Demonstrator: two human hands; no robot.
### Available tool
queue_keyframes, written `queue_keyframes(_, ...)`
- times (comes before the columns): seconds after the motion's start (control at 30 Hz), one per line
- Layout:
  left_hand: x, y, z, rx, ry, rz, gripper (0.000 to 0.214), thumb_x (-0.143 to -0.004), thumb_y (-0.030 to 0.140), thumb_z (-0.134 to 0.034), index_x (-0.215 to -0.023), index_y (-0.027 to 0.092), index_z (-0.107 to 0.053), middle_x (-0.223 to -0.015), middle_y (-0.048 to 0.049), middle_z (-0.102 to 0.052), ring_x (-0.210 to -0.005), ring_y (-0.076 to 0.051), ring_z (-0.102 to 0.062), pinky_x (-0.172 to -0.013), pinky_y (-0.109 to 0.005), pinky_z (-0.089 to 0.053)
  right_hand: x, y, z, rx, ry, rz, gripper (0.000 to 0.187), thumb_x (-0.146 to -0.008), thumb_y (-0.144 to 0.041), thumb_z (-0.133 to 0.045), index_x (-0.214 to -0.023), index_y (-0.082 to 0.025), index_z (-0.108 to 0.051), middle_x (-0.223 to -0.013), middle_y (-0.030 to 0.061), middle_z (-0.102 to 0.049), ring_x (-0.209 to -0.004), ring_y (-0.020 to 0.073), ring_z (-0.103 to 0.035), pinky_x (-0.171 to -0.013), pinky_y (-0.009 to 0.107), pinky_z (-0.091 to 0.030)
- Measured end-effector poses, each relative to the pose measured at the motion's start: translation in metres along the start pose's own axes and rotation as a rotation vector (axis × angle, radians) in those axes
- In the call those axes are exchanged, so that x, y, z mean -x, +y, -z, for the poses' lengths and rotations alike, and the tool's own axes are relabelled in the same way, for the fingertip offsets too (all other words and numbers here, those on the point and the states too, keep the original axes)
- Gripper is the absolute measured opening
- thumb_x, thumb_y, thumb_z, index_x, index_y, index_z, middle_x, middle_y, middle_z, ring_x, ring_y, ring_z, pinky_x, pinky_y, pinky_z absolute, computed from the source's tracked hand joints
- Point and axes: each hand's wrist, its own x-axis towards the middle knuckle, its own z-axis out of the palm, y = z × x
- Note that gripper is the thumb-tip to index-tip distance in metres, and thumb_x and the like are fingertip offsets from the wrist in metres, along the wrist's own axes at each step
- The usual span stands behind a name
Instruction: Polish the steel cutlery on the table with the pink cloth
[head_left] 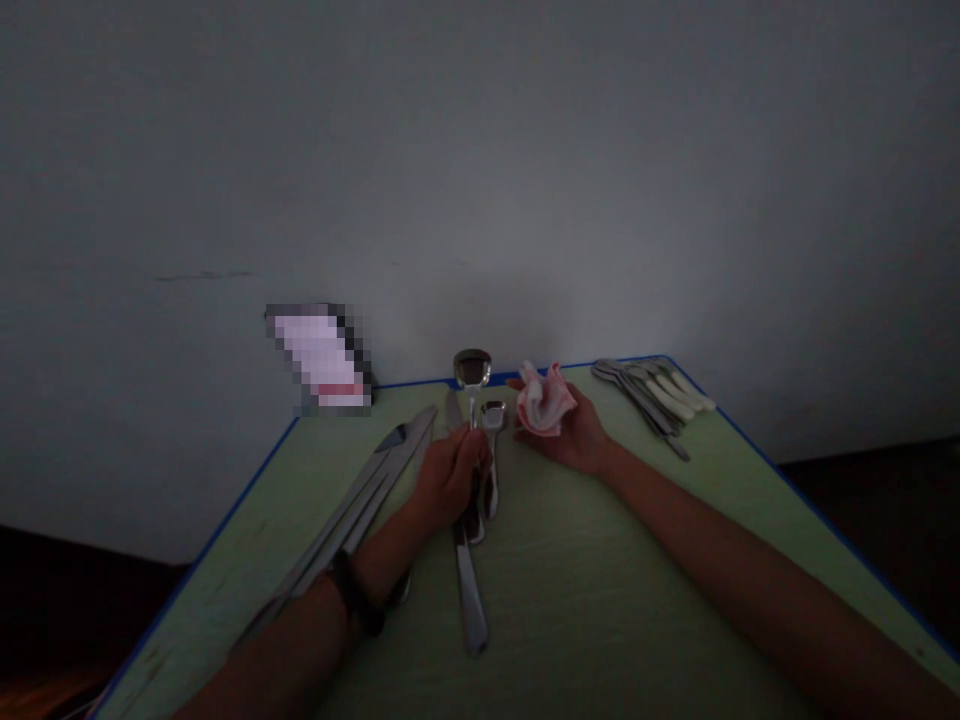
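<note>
My left hand (451,478) is closed round the handle of a shiny metal spoon (472,370), its bowl pointing up and away from me. To the right of it, my right hand (577,435) holds a crumpled pink and white cloth (546,402), apart from the spoon. Under and beside my left hand lie a table knife (471,600) and a smaller spoon (493,415) with a squarish bowl. Part of the knife is hidden behind my hand.
Several long knives and a spoon lie in a left-hand group (375,475), partly under my left forearm. Spoons and white-handled cutlery (652,390) lie at the back right. A blurred phone-like device (322,360) leans on the wall (480,180) behind the green, blue-edged table (585,600).
</note>
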Motion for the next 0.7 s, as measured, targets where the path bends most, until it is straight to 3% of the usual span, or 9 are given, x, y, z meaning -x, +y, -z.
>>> queue_keyframes(0.27, 0.002, -0.003, 0.001, -0.146, -0.129, -0.086, 0.040, -0.091, 0.033, -0.031, -0.057, 0.019, -0.047, -0.050, 0.0020, -0.050, -0.046, -0.010, -0.048, -0.051, -0.022, -0.036, -0.010, 0.010, -0.001, -0.059, 0.128, 0.063, 0.019, -0.085, -0.037, -0.045, -0.091, -0.022, -0.055, -0.082, -0.0009, -0.064, -0.076, 0.0143, -0.059, -0.077, 0.031, -0.048)
queue_keyframes(0.47, 0.004, -0.007, 0.000, -0.210, -0.267, -0.066, 0.038, -0.092, 0.036, -0.028, -0.063, 0.020, -0.046, -0.051, 0.0020, -0.051, -0.047, -0.011, -0.050, -0.050, -0.022, -0.038, -0.010, 0.008, -0.002, 0.055, 0.062, 0.059, 0.028, -0.086, -0.042, -0.042, -0.085, -0.018, -0.057, -0.075, 0.0014, -0.062, -0.069, 0.0140, -0.057, -0.070, 0.027, -0.048)
queue_keyframes(0.7, 0.001, 0.001, 0.001, -0.230, -0.366, -0.086, 0.039, -0.091, 0.036, -0.031, -0.060, 0.020, -0.048, -0.049, 0.0011, -0.052, -0.045, -0.012, -0.050, -0.050, -0.022, -0.038, -0.012, 0.010, 0.000, 0.094, 0.130, 0.050, 0.032, -0.088, -0.041, -0.036, -0.087, -0.018, -0.058, -0.082, 0.0023, -0.063, -0.075, 0.0130, -0.058, -0.075, 0.024, -0.048)
